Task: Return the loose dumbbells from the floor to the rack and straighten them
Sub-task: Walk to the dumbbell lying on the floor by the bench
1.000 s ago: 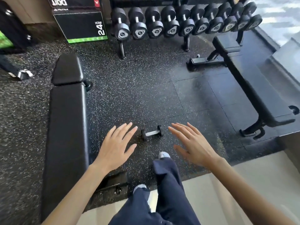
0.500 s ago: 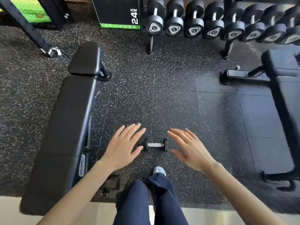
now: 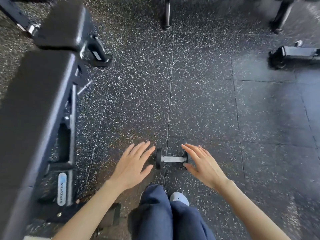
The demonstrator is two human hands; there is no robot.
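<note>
On the speckled floor (image 3: 199, 101), just ahead of the person's shoe (image 3: 179, 198), lies one small dumbbell (image 3: 170, 159), handle crosswise, well apart from the two rack legs (image 3: 167, 14) we see at the top edge. We count two hands, both empty: the left hand (image 3: 133, 165) hovers just beside the left head, the right hand (image 3: 204, 164) over the right head, fingers straight and spread, grasping nothing. We judge they flank it so as to close on it from both sides; whether the right fingertips touch the head we cannot tell through the blur. One bench (image 3: 34, 110) stands at left, one frame foot (image 3: 294, 56) at right
</note>
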